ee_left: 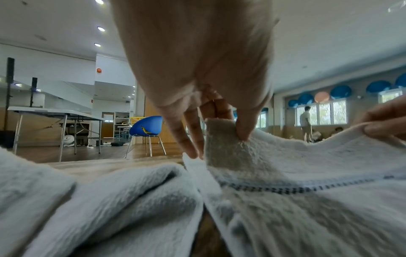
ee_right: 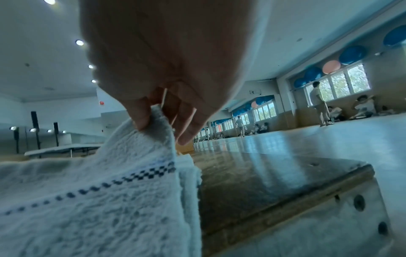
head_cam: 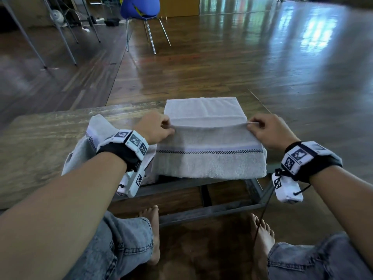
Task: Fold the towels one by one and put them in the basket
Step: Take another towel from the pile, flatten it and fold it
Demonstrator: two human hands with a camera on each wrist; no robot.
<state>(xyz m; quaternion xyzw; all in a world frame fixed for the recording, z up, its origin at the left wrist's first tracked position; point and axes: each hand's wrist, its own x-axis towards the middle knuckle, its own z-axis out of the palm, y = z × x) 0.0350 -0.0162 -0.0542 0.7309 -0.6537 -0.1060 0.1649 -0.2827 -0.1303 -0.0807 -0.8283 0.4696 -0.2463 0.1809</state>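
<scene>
A pale grey towel (head_cam: 210, 142) with a dark checked stripe lies on the low wooden table (head_cam: 50, 134), its near part hanging over the front edge. My left hand (head_cam: 159, 126) pinches the left corner of its folded-over edge, and my right hand (head_cam: 260, 128) pinches the right corner. In the left wrist view the thumb and fingers of that hand (ee_left: 219, 132) hold a terry corner of the towel (ee_left: 285, 173). In the right wrist view the right hand (ee_right: 158, 120) grips the towel (ee_right: 98, 200) corner. A second towel (head_cam: 90, 142) lies crumpled left of my left wrist. No basket is in view.
A blue chair (head_cam: 141, 9) stands on the wood floor beyond the table, with folding table legs (head_cam: 60, 37) at the far left. My bare feet (head_cam: 153, 235) and jeans-clad knees are under the table's metal frame (head_cam: 201, 211). People sit by the far windows (ee_right: 342, 107).
</scene>
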